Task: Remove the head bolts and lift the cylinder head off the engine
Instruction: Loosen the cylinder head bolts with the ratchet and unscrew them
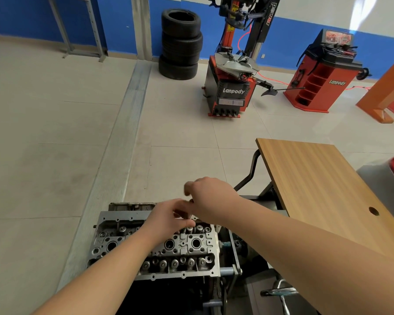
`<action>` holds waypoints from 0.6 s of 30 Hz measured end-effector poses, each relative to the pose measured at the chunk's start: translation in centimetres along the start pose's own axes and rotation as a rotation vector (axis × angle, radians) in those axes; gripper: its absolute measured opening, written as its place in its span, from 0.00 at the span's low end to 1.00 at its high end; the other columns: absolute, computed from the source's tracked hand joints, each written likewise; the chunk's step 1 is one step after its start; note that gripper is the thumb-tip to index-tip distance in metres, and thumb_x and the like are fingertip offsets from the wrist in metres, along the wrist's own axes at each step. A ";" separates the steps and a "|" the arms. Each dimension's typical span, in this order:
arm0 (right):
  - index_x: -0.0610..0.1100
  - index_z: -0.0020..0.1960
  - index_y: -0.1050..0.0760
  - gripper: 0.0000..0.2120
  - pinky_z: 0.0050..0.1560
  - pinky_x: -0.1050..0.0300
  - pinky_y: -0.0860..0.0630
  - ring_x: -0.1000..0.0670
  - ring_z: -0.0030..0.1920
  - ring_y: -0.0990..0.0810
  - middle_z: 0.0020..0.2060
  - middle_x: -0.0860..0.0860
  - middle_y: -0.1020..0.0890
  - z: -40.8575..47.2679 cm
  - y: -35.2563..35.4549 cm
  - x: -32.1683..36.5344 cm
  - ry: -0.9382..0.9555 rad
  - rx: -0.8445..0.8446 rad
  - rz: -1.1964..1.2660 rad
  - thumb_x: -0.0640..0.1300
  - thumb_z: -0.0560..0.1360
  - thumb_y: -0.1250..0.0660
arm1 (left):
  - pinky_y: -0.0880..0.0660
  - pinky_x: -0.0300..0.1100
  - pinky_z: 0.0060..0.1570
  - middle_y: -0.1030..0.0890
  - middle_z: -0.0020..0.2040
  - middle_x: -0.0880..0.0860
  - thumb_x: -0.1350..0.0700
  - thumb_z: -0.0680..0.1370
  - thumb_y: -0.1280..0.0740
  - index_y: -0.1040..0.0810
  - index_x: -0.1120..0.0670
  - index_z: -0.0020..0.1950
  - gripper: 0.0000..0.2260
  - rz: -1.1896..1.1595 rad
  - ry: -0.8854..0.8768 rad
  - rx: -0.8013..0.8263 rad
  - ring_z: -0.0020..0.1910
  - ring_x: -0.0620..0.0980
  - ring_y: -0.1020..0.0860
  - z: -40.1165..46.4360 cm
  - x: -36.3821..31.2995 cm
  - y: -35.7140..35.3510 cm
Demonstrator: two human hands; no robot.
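My left hand and right hand met fingertip to fingertip, fingers curled in a pinch; what they pinched, I could not tell. Directly beneath them sat the cylinder head, grey cast metal with valve springs and round bores, mounted on the engine beside the wooden table.

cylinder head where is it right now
In the head view the cylinder head sits bottom centre on the engine, left of the wooden table, with the left hand and right hand over its far edge.
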State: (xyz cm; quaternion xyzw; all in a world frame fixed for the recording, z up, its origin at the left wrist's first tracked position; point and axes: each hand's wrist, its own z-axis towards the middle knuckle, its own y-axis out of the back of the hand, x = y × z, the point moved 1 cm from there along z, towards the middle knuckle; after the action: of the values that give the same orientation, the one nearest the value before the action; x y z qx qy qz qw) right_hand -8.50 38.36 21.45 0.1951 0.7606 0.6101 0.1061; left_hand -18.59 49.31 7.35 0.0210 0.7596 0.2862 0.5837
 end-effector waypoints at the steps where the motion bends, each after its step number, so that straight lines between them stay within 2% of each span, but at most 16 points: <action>1: 0.45 0.52 0.22 0.18 0.36 0.53 0.27 0.42 0.43 0.21 0.42 0.48 0.22 0.1 -0.1 0.0 -0.031 0.001 -0.042 0.59 0.82 0.39 | 0.22 0.31 0.45 0.15 0.45 0.41 0.50 0.70 0.18 0.19 0.40 0.48 0.13 -0.014 -0.001 -0.003 0.45 0.41 0.18 0.0 0.1 0.0; 3: 0.44 0.49 0.24 0.12 0.35 0.53 0.30 0.41 0.42 0.22 0.40 0.47 0.24 0.3 0.0 0.2 -0.010 0.024 -0.068 0.51 0.83 0.39 | 0.21 0.32 0.48 0.15 0.48 0.43 0.51 0.73 0.20 0.18 0.42 0.50 0.11 -0.057 -0.003 0.028 0.48 0.42 0.18 0.0 0.2 -0.1; 4: 0.44 0.52 0.22 0.07 0.38 0.53 0.28 0.41 0.45 0.22 0.45 0.47 0.22 0.2 0.1 0.0 0.033 0.041 -0.048 0.46 0.82 0.37 | 0.21 0.32 0.50 0.15 0.50 0.42 0.53 0.75 0.22 0.17 0.42 0.51 0.09 -0.078 -0.005 0.051 0.50 0.41 0.17 -0.1 0.4 -0.2; 5: 0.45 0.56 0.21 0.06 0.41 0.52 0.26 0.42 0.49 0.21 0.50 0.47 0.22 0.1 0.2 -0.2 0.097 0.048 -0.016 0.41 0.80 0.34 | 0.21 0.32 0.52 0.15 0.51 0.41 0.54 0.77 0.24 0.16 0.42 0.51 0.08 -0.082 -0.006 0.066 0.52 0.39 0.17 -0.2 0.4 -0.2; 7: 0.47 0.62 0.20 0.16 0.49 0.50 0.22 0.45 0.56 0.22 0.58 0.49 0.24 -0.2 0.3 -0.4 0.221 0.087 0.050 0.35 0.76 0.32 | 0.21 0.34 0.53 0.15 0.51 0.36 0.56 0.79 0.26 0.16 0.41 0.50 0.08 -0.061 0.002 0.058 0.53 0.35 0.18 -0.2 0.5 -0.1; 9: 0.50 0.66 0.22 0.16 0.53 0.48 0.21 0.45 0.57 0.22 0.60 0.50 0.24 -0.5 0.0 -0.2 0.192 0.069 0.108 0.44 0.78 0.30 | 0.22 0.37 0.52 0.14 0.48 0.39 0.55 0.76 0.23 0.16 0.44 0.48 0.06 -0.055 0.017 0.021 0.50 0.37 0.17 0.0 0.6 0.0; 11: 0.47 0.63 0.22 0.17 0.48 0.49 0.21 0.44 0.51 0.20 0.54 0.48 0.22 -0.3 -0.6 -0.3 0.079 0.068 0.101 0.56 0.79 0.31 | 0.20 0.41 0.49 0.14 0.45 0.43 0.53 0.72 0.19 0.16 0.46 0.48 0.09 -0.034 0.025 -0.003 0.46 0.40 0.17 0.2 0.7 0.1; 12: 0.45 0.60 0.22 0.17 0.44 0.50 0.22 0.42 0.48 0.20 0.50 0.47 0.20 -0.2 -0.8 -0.2 0.030 0.081 0.089 0.58 0.80 0.32 | 0.20 0.43 0.48 0.15 0.45 0.44 0.51 0.70 0.18 0.17 0.47 0.48 0.11 -0.026 0.029 -0.006 0.45 0.42 0.17 0.3 0.8 0.0; 14: 0.44 0.56 0.23 0.14 0.39 0.51 0.25 0.41 0.44 0.21 0.45 0.46 0.20 -0.2 -0.9 -0.1 0.002 0.069 0.089 0.55 0.82 0.35 | 0.21 0.42 0.48 0.17 0.45 0.44 0.49 0.69 0.18 0.19 0.43 0.48 0.13 0.017 0.009 0.003 0.45 0.42 0.19 0.4 1.1 0.0; 16: 0.45 0.57 0.22 0.12 0.40 0.51 0.23 0.41 0.45 0.20 0.45 0.47 0.19 -0.4 -0.8 -0.3 0.019 0.025 0.091 0.52 0.82 0.36 | 0.26 0.35 0.47 0.20 0.48 0.41 0.44 0.69 0.19 0.23 0.35 0.49 0.15 0.159 -0.030 0.058 0.48 0.38 0.23 0.6 1.8 0.3; 18: 0.47 0.57 0.22 0.11 0.39 0.52 0.25 0.43 0.44 0.21 0.45 0.48 0.18 -0.7 -0.6 -0.9 0.020 -0.037 0.082 0.52 0.80 0.37 | 0.30 0.33 0.44 0.22 0.49 0.39 0.41 0.71 0.21 0.24 0.33 0.53 0.16 0.321 0.009 0.152 0.47 0.37 0.23 0.8 2.5 0.7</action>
State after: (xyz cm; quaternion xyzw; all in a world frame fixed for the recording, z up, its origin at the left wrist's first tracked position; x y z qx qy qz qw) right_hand -8.04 37.28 20.93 0.2181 0.7415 0.6299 0.0772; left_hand -18.85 51.13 5.34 0.1848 0.7685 0.3175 0.5238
